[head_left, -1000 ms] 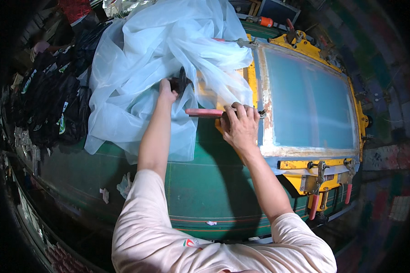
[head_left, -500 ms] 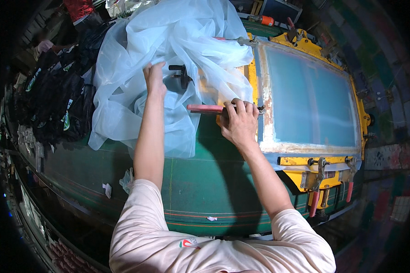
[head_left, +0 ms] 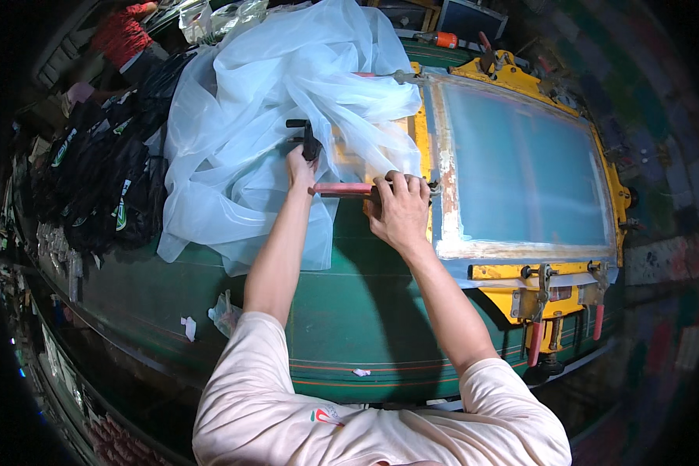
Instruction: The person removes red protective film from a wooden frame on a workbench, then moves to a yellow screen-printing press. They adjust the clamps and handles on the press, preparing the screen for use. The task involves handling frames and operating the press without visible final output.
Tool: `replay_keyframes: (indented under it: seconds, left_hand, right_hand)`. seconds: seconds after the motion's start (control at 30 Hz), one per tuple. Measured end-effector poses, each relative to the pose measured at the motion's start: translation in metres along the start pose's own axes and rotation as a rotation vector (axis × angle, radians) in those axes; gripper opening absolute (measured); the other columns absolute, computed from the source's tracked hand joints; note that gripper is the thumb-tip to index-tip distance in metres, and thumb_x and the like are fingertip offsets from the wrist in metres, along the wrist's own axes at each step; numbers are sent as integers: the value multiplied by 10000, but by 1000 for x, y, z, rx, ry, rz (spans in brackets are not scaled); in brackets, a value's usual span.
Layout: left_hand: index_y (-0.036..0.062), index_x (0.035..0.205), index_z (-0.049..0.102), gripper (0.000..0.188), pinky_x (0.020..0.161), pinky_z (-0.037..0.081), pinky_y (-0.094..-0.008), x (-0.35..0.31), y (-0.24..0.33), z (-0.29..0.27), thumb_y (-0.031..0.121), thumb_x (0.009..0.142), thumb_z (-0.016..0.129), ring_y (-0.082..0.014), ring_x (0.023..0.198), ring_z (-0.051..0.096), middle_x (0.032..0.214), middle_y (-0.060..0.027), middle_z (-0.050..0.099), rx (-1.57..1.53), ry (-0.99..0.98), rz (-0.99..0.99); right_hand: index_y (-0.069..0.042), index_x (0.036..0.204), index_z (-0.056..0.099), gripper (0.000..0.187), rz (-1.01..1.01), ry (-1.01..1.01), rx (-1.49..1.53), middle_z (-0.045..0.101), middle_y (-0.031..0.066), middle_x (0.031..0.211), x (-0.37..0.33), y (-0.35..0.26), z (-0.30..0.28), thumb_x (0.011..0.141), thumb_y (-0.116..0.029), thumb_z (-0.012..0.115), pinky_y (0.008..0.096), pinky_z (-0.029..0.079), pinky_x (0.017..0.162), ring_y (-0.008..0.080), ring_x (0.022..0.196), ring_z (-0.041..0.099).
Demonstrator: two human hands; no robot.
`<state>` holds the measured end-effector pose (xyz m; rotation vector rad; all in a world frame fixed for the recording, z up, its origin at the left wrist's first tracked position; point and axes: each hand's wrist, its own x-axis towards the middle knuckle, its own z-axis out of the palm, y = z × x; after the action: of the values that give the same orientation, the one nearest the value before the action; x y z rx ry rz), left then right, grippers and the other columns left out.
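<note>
A large framed mesh screen with a whitish, worn border sits in a yellow metal holder at the right. My right hand is closed over the dark metal part of a toggle clamp at the frame's left edge. The clamp's red handle points left from under my fingers. My left hand is against a black crank wheel, close to the tip of the red handle; its fingers are mostly hidden. Sheer pale-blue fabric lies heaped around and beyond my left hand, draping over part of the yellow holder.
Everything rests on a long green table. Black printed pieces are piled at the left. Red-handled clamps hang at the holder's near side. An orange-topped bottle lies behind. A person in red is at the far left.
My left hand has moved right and nearer, from the fabric to the black crank wheel. The right hand stays on the clamp. The view has shifted slightly, and more of the person in red shows.
</note>
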<state>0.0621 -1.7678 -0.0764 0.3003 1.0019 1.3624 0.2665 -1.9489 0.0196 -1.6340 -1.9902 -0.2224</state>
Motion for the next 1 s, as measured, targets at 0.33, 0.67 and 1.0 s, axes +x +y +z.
replay_keyframes:
  seconds: [0.33, 0.67, 1.0]
  left_hand:
    - [28, 1002, 647, 172, 764, 518, -355, 8, 0, 6, 178, 957, 577, -228, 803, 622, 945, -109, 665, -97, 388, 66]
    - [-30, 1103, 638, 298, 1069, 414, -506, -40, 7, 16, 173, 931, 505, -358, 1064, 639, 1120, -180, 684, -252, 155, 95]
    - [-57, 1132, 619, 311, 1014, 457, -422, -89, 65, 35, 121, 897, 520, -283, 1047, 653, 1074, -191, 668, -93, 339, 359]
  right_hand:
    - [-116, 1136, 647, 450, 7, 11, -1, 554, 85, 1154, -1, -1, 2, 737, -287, 769, 513, 355, 1022, 318, 1097, 510]
    - [-89, 1051, 654, 337, -26, 63, 16, 561, 97, 1084, 0, 0, 0, 761, -252, 708, 481, 368, 1013, 314, 1065, 511]
    - [-114, 1148, 638, 466, 0, -50, 5, 556, 88, 1134, -3, -1, -5, 728, -273, 764, 481, 342, 1050, 314, 1116, 500]
